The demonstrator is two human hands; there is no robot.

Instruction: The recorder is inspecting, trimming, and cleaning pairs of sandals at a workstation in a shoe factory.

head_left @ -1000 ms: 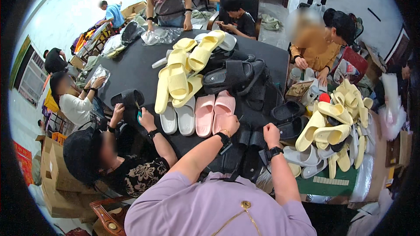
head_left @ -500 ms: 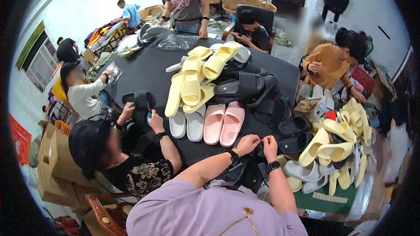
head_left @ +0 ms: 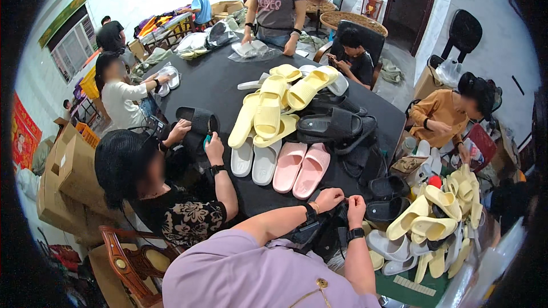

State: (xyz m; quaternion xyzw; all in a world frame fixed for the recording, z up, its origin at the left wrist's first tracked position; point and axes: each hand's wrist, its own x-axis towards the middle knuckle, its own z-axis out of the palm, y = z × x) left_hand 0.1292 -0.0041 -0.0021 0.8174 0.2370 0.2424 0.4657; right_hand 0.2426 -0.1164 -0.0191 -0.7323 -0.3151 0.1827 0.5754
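Observation:
At the near edge of the table, my left hand point(head_left: 329, 199) is closed, thumb and fingers pinched together. My right hand point(head_left: 356, 209) is closed just beside it. Both grip a dark thing that looks like a black slipper point(head_left: 341, 214); most of it is hidden by my hands and blends into the dark items below. Beyond my left hand a pair of pink slippers point(head_left: 301, 170) stands side by side, next to a grey pair point(head_left: 254, 162). Near my right hand lies another black slipper point(head_left: 387, 209).
Yellow slippers point(head_left: 270, 108) and black slippers point(head_left: 329, 124) are heaped on the black table point(head_left: 200, 88). Mixed slippers point(head_left: 436, 228) pile up at my right. At my left, a co-worker holds a black slipper point(head_left: 197, 118) and green-handled scissors point(head_left: 208, 140). Other people sit or stand around the table.
The whole view has shifted, so the table sits lower and further right. My hands keep their pinched grip with little change. Across the table, a standing person now touches a white item in clear plastic.

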